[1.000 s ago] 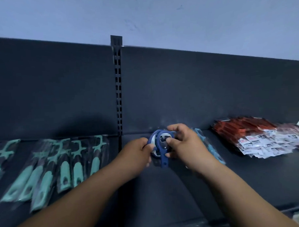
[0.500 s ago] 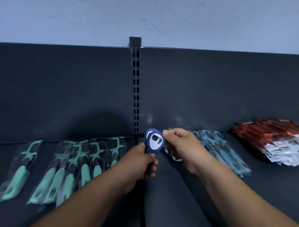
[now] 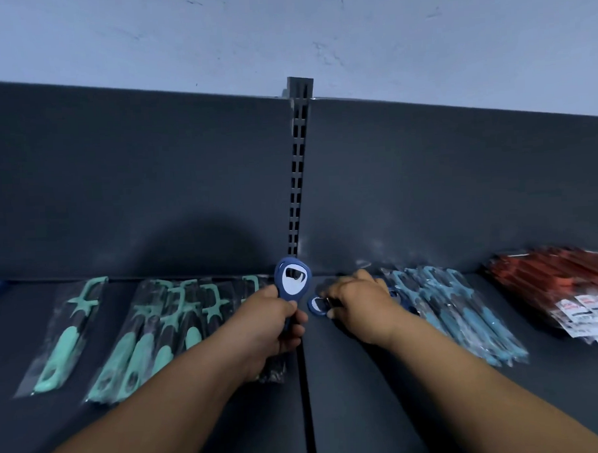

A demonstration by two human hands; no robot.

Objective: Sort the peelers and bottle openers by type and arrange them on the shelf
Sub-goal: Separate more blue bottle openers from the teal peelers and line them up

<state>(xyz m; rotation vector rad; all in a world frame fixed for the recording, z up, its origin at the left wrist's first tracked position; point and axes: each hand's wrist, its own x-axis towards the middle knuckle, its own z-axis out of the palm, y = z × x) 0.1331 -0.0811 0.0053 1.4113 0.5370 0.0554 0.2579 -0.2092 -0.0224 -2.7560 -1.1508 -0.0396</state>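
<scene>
The dark shelf runs the whole width, backed by a matching panel that a slotted upright splits into 2 bays. That seam seems to serve as the sorting line.

In the left bay, packets of mint-green peelers lie side by side along the back edge, handles toward the front edge. In the right bay, blue peelers lie fanned the same way. Red packets are heaped toward the right end, well apart from the seam. Colours stay separate, so grouping looks well along.

The left hand is curled round the handle of a blue bottle opener. It holds the opener upright over the seam with the pale head up, probably to keep it clear while its place is chosen.

The right hand reaches down just right of the seam, near the back edge. Its bent fingertips and thumb pinch a second bottle opener that lies flat on the shelf beside the blue peelers. I judge it is being gathered to join the first.
</scene>
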